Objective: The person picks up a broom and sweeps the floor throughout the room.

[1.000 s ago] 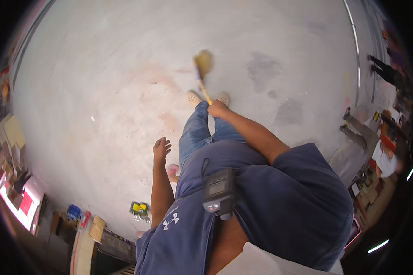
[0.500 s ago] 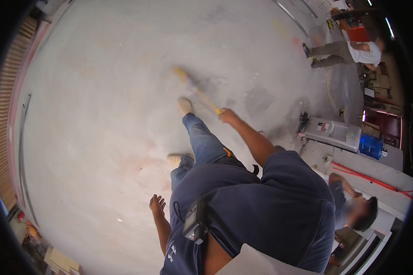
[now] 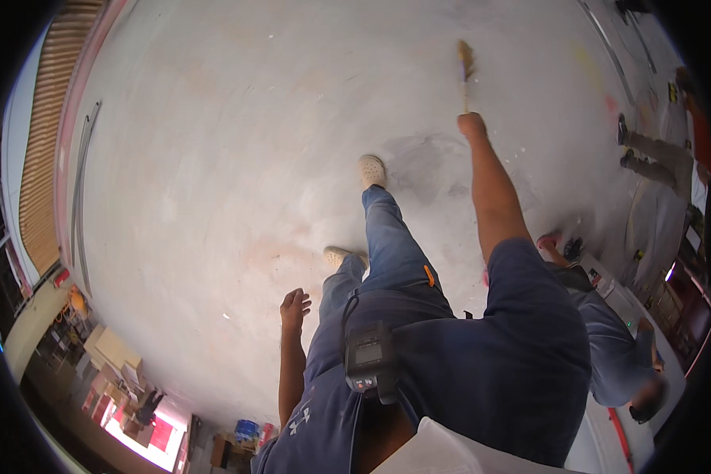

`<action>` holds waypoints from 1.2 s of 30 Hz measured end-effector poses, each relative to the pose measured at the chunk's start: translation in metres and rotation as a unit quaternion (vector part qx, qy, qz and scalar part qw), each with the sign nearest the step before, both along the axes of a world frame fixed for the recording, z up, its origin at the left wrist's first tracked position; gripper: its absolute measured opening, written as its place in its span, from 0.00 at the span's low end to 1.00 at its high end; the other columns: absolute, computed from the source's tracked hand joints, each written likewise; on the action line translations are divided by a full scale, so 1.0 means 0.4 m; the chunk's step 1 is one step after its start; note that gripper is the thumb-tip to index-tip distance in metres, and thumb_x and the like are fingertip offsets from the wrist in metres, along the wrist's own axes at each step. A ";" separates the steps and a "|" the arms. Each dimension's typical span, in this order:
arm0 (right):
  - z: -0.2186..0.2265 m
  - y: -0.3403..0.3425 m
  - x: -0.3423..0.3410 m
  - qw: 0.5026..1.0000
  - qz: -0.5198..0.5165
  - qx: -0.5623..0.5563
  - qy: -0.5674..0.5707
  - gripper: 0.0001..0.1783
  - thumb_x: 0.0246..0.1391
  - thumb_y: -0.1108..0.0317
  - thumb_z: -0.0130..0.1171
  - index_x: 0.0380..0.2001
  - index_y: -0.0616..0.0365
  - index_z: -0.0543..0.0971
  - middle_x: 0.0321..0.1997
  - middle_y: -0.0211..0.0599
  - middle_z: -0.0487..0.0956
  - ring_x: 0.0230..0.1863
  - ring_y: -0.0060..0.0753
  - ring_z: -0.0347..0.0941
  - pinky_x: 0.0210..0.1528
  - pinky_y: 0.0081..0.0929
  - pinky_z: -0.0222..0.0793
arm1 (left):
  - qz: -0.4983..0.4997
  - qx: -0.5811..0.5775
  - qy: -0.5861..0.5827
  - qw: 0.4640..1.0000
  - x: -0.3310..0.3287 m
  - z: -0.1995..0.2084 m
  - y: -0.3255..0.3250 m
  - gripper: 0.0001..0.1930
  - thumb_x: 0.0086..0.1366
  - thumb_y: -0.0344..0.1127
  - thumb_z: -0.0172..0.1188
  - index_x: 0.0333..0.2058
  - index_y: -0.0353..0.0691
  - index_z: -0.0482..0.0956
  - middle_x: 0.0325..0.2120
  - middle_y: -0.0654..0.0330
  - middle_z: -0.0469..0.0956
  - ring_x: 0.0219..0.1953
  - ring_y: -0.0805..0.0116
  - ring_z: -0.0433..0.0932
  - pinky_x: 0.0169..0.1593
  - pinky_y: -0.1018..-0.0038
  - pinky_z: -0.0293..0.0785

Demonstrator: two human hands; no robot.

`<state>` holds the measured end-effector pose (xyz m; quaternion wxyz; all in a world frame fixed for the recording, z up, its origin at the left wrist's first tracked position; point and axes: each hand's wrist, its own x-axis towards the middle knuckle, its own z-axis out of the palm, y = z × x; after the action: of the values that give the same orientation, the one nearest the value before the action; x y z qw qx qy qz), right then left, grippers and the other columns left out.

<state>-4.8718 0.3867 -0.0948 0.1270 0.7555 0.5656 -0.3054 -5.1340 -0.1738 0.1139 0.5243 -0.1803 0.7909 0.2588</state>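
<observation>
Brush [image 3: 464, 69] clenched in R hand [image 3: 472, 125], fingers wrapped tight round its handle; L hand [image 3: 295, 306] near left, released, fingers loosely curled. Brush head's just beyond R hand, far right, over floor [image 3: 213, 158]; blurred, prob. bristles. White logo [image 3: 299, 421] on dk blue shirt [image 3: 490, 340], near left.
</observation>
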 end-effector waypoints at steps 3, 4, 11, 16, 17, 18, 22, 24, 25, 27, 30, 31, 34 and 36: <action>0.087 -0.125 -0.261 0.991 0.126 -0.055 -0.003 0.16 0.42 0.62 0.46 0.32 0.60 0.75 0.35 0.48 0.75 0.40 0.47 0.71 0.40 0.36 0.67 | 0.037 0.024 0.012 0.999 0.006 0.006 0.033 0.18 0.57 0.42 0.50 0.42 0.36 0.68 0.31 0.57 0.74 0.30 0.71 0.73 0.30 0.78 0.67; 0.092 -0.189 -0.314 0.989 0.139 -0.044 -0.004 0.16 0.42 0.62 0.46 0.32 0.60 0.74 0.35 0.47 0.75 0.40 0.46 0.71 0.40 0.37 0.67 | 0.043 0.044 0.009 0.998 0.008 0.007 0.044 0.18 0.57 0.42 0.50 0.42 0.36 0.68 0.31 0.58 0.74 0.30 0.71 0.72 0.30 0.78 0.67; 0.217 -0.657 -0.683 0.911 0.357 -0.178 0.100 0.15 0.40 0.66 0.49 0.33 0.60 0.74 0.33 0.44 0.76 0.36 0.40 0.73 0.37 0.33 0.69 | 0.127 0.031 0.012 0.991 0.059 0.018 0.026 0.19 0.57 0.43 0.50 0.42 0.35 0.67 0.33 0.56 0.73 0.33 0.68 0.73 0.31 0.75 0.68; 0.171 -0.720 -0.780 0.846 0.415 -0.282 0.180 0.15 0.40 0.64 0.48 0.31 0.58 0.76 0.33 0.45 0.76 0.35 0.41 0.73 0.38 0.32 0.68 | 0.174 0.011 0.003 0.985 0.105 -0.006 -0.044 0.21 0.56 0.45 0.50 0.44 0.35 0.66 0.35 0.54 0.73 0.34 0.65 0.73 0.35 0.72 0.68; 0.176 -0.718 -0.767 0.835 0.430 -0.289 0.186 0.15 0.40 0.63 0.48 0.31 0.58 0.76 0.32 0.46 0.76 0.34 0.41 0.73 0.37 0.32 0.67 | 0.180 0.013 0.001 0.984 0.118 -0.016 -0.072 0.22 0.56 0.45 0.50 0.44 0.35 0.66 0.35 0.54 0.73 0.35 0.65 0.73 0.35 0.72 0.69; 0.183 -0.712 -0.741 0.843 0.413 -0.279 0.206 0.15 0.40 0.63 0.48 0.32 0.56 0.75 0.32 0.47 0.75 0.35 0.42 0.73 0.37 0.33 0.67 | 0.190 0.016 0.002 0.982 0.133 -0.031 -0.097 0.22 0.56 0.45 0.50 0.44 0.35 0.66 0.36 0.54 0.73 0.35 0.65 0.73 0.35 0.72 0.69; 0.108 -0.549 -0.519 0.868 0.335 -0.201 0.307 0.22 0.39 0.72 0.47 0.43 0.54 0.71 0.20 0.27 0.70 0.19 0.21 0.62 0.21 0.23 0.60 | 0.233 0.018 0.004 0.972 0.149 -0.095 -0.129 0.19 0.56 0.44 0.50 0.41 0.36 0.70 0.31 0.56 0.74 0.30 0.69 0.74 0.31 0.75 0.68; 0.182 -0.463 -0.441 0.897 0.331 -0.141 0.257 0.25 0.38 0.72 0.47 0.46 0.55 0.69 0.19 0.28 0.69 0.17 0.19 0.60 0.19 0.20 0.58 | 0.220 0.024 -0.029 0.975 0.154 -0.122 -0.165 0.20 0.56 0.45 0.50 0.42 0.37 0.68 0.34 0.55 0.73 0.33 0.66 0.73 0.34 0.72 0.68; 0.205 -0.422 -0.413 0.919 0.291 -0.150 0.219 0.26 0.37 0.71 0.47 0.46 0.55 0.68 0.19 0.29 0.69 0.17 0.19 0.60 0.19 0.20 0.58 | 0.236 0.022 -0.029 0.971 0.149 -0.129 -0.177 0.20 0.56 0.45 0.50 0.42 0.37 0.68 0.34 0.55 0.73 0.33 0.66 0.73 0.34 0.72 0.68; 0.291 -0.383 -0.421 0.946 0.243 -0.138 0.163 0.22 0.37 0.71 0.46 0.41 0.57 0.71 0.16 0.31 0.68 0.14 0.22 0.60 0.16 0.22 0.56 | 0.252 0.041 -0.021 0.967 0.131 -0.143 -0.189 0.19 0.56 0.45 0.51 0.41 0.38 0.68 0.33 0.57 0.74 0.33 0.67 0.73 0.34 0.73 0.68; 0.232 -0.345 -0.414 0.958 0.245 -0.126 0.077 0.15 0.37 0.71 0.44 0.32 0.60 0.73 0.13 0.33 0.67 0.10 0.25 0.58 0.12 0.25 0.54 | 0.267 0.063 -0.012 0.961 0.097 -0.140 -0.211 0.18 0.56 0.45 0.51 0.40 0.39 0.69 0.33 0.58 0.74 0.32 0.67 0.73 0.33 0.73 0.68; 0.166 -0.338 -0.408 0.966 0.226 -0.103 0.078 0.10 0.38 0.70 0.42 0.23 0.61 0.72 0.10 0.35 0.66 0.08 0.26 0.56 0.10 0.28 0.51 | 0.270 0.069 -0.014 0.960 0.081 -0.140 -0.211 0.18 0.56 0.46 0.51 0.41 0.40 0.69 0.33 0.57 0.74 0.33 0.67 0.73 0.34 0.73 0.68; 0.085 -0.441 -0.508 0.967 0.193 -0.149 0.073 0.10 0.42 0.67 0.45 0.18 0.62 0.72 0.10 0.33 0.66 0.09 0.25 0.59 0.11 0.29 0.52 | 0.288 0.060 0.011 0.956 0.049 -0.129 -0.243 0.17 0.56 0.44 0.51 0.39 0.38 0.70 0.31 0.57 0.74 0.30 0.69 0.73 0.31 0.75 0.68; 0.042 -0.568 -0.575 0.951 0.238 -0.186 0.071 0.10 0.43 0.67 0.47 0.18 0.62 0.72 0.10 0.32 0.67 0.10 0.26 0.60 0.11 0.29 0.54 | 0.294 0.070 0.004 0.953 0.036 -0.128 -0.271 0.18 0.56 0.44 0.50 0.39 0.38 0.70 0.32 0.56 0.74 0.31 0.68 0.74 0.32 0.75 0.68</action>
<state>-5.1019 0.1593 -0.0780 0.2938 0.5381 0.6696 -0.4193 -5.1195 -0.2824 0.0627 0.4330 -0.3669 0.6849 0.4569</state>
